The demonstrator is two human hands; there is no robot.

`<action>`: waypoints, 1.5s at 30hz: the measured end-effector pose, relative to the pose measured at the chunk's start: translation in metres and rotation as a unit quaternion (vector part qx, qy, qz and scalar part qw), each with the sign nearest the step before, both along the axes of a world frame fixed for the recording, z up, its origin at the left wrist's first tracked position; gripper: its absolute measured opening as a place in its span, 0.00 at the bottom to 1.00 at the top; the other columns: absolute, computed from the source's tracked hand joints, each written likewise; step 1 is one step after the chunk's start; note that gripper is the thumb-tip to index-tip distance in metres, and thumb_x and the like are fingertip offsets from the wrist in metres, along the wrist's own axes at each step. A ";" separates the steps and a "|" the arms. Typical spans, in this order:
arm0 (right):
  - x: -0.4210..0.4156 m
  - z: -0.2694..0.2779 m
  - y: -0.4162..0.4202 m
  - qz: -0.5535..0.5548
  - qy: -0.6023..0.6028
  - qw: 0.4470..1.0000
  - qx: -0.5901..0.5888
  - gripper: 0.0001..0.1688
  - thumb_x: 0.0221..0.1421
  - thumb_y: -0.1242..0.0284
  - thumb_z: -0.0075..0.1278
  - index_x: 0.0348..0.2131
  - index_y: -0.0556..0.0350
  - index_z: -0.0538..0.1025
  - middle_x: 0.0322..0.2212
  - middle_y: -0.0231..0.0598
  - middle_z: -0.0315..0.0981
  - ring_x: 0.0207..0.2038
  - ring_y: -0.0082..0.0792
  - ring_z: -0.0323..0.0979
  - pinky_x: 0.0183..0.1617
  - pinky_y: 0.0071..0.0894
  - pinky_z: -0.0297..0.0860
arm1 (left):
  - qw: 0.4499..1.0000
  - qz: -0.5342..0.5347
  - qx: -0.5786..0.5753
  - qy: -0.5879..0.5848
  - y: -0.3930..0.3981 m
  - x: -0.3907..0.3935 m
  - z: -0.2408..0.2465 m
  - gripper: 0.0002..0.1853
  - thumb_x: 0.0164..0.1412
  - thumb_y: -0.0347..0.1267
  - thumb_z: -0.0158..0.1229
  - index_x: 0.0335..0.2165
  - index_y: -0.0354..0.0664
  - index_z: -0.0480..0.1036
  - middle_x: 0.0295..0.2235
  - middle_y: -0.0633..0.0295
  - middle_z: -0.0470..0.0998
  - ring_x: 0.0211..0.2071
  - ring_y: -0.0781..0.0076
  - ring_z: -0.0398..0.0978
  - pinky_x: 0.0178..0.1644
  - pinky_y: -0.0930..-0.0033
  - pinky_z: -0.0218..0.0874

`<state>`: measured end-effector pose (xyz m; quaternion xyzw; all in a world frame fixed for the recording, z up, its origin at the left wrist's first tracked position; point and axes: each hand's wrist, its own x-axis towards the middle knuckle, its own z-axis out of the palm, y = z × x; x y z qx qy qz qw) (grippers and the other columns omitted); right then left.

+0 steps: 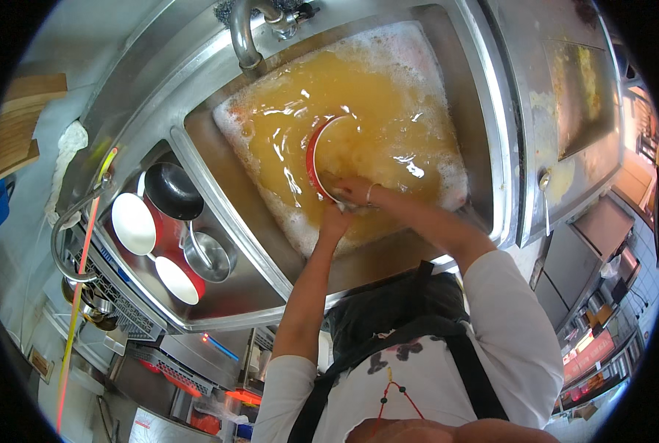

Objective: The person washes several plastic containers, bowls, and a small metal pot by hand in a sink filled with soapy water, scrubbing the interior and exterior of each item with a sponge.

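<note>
A red pan (pixel 311 158) with a pale rim sits half-sunk in cloudy, yellowish water (pixel 357 77) with foam along its sides. The water stands in the large steel sink basin (pixel 476 116). At the near edge of the pan, my left hand (pixel 336 220) grips it around the handle end; the handle itself is mostly hidden. My right hand (pixel 356 191) reaches inside the rim, fingers down at the pan's inner wall. Whether those fingers hold anything is hidden by the water and the hand.
In the smaller left basin lie a black pan (pixel 174 191), two white-lined red pans (pixel 134 224) (pixel 177 281) and a steel saucepan (pixel 212 257). A faucet (pixel 243 36) rises behind the large basin. A spoon (pixel 546 199) rests on the right counter (pixel 540 122).
</note>
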<state>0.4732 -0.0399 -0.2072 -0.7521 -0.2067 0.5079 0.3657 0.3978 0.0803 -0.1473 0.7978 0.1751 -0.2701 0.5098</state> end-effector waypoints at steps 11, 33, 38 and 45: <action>0.028 -0.040 -0.071 0.101 -0.258 0.911 -0.305 0.17 0.50 0.57 0.41 0.36 0.42 0.74 0.36 0.42 0.71 0.45 0.41 0.65 0.47 0.35 0.62 | 0.987 -0.048 0.130 0.083 -0.004 0.018 0.008 0.18 0.48 0.39 0.52 0.32 0.34 0.71 0.28 0.44 0.73 0.32 0.46 0.71 0.36 0.54 0.62; 0.117 -0.042 -0.103 0.311 -0.372 0.867 -0.113 0.12 0.47 0.70 0.41 0.30 0.51 0.75 0.32 0.37 0.72 0.41 0.40 0.67 0.50 0.39 0.59 | 0.974 -0.165 0.112 0.108 0.005 0.024 -0.001 0.23 0.47 0.44 0.50 0.33 0.33 0.71 0.32 0.41 0.72 0.36 0.45 0.70 0.40 0.55 0.61; 0.074 -0.013 -0.096 0.346 -0.425 0.814 -0.195 0.14 0.45 0.70 0.42 0.33 0.53 0.74 0.35 0.42 0.71 0.42 0.39 0.66 0.50 0.36 0.59 | 0.985 -0.089 0.110 0.094 0.002 0.023 0.006 0.20 0.43 0.35 0.54 0.37 0.36 0.69 0.33 0.45 0.73 0.37 0.47 0.69 0.40 0.56 0.60; -0.006 0.031 -0.058 0.047 -0.038 0.997 -0.049 0.18 0.48 0.74 0.40 0.41 0.55 0.70 0.39 0.46 0.68 0.40 0.43 0.67 0.43 0.37 0.64 | 0.979 -0.039 0.026 0.198 -0.009 0.023 -0.005 0.19 0.46 0.40 0.53 0.31 0.34 0.71 0.23 0.50 0.74 0.22 0.61 0.73 0.27 0.64 0.63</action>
